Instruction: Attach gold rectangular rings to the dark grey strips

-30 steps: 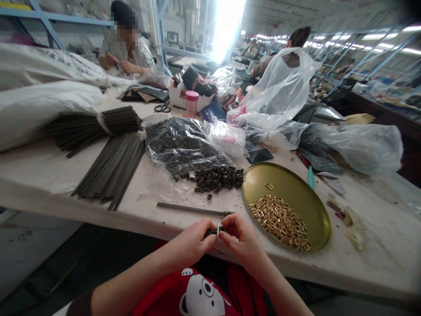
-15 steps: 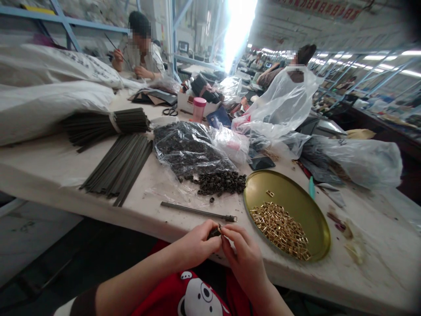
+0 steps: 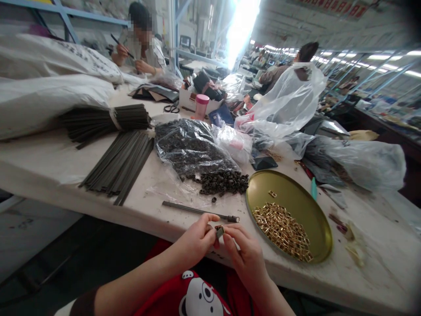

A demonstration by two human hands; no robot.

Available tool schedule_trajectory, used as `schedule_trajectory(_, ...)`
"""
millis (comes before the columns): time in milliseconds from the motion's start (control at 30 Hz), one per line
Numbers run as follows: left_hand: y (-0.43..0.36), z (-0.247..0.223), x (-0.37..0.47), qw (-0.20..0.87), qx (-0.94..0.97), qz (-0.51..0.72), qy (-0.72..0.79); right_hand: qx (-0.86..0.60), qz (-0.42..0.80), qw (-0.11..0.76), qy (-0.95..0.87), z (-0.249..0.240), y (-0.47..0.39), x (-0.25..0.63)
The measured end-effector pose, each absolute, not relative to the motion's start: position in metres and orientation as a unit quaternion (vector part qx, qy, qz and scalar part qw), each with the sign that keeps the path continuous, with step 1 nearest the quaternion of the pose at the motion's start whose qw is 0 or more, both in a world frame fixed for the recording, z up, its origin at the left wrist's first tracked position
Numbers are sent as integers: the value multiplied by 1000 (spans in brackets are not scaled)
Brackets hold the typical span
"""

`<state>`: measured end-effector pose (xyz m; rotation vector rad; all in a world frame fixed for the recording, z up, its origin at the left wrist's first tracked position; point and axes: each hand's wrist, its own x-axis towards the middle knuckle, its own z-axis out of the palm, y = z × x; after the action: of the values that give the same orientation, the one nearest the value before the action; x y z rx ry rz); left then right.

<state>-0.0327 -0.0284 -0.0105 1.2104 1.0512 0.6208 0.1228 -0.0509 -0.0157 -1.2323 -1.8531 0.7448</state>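
Note:
In front of my body, at the table's near edge, my left hand [image 3: 199, 237] closes around a dark strap [image 3: 219, 232], of which only a short piece shows. My right hand [image 3: 245, 250] pinches the same end, where a bit of gold metal, seemingly a buckle, glints between the fingertips. Just beyond my hands lies another strap [image 3: 197, 211] with a gold buckle at its right end. To the right, a round gold tray [image 3: 296, 188] bears a heap of small gold buckles [image 3: 283, 230]. Small dark loops [image 3: 223, 182] spill from a clear plastic bag [image 3: 194, 145].
Loose dark straps [image 3: 120, 164] and a tied bundle [image 3: 131, 117] lie left on the table. Behind stand a pink-lidded jar [image 3: 201, 105], scissors [image 3: 171, 108] and plastic bags [image 3: 289, 105]. A teal tool [image 3: 313, 188] lies beyond the tray. A person [image 3: 141, 48] sits across the table.
My left index finger has lifted and stretched out. The strap end between my hands has turned and shows more of its flat face. The view has shifted slightly.

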Motion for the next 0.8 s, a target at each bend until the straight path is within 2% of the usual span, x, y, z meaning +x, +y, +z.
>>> schedule_trajectory(200, -29, -15, -37, 613, 603, 240, 451, -531, 378, 366, -664, -21, -39, 123)
schedule_trajectory(367, -26, -20, -39, 656, 588, 254, 399, -519, 593, 348, -508, -43, -29, 120)
schedule_trajectory(467, -18, -26, -41, 669, 561, 275, 401, -495, 648, 328, -477, -53, -19, 120)
schedule_trajectory(533, -12, -32, -43, 675, 537, 283, 420, -524, 580, 292, -551, -55, -5, 121)
schedule_trajectory(600, -7, -36, -46, 678, 512, 285, 445, -566, 458, 265, -633, -56, 14, 122)
schedule_trajectory(667, -2, -38, -47, 679, 491, 288, 464, -597, 364, 264, -665, -58, 34, 122)
schedule_trajectory(800, 3, -35, -48, 686, 455, 309, 476, -622, 306, 265, -670, -68, 59, 109)
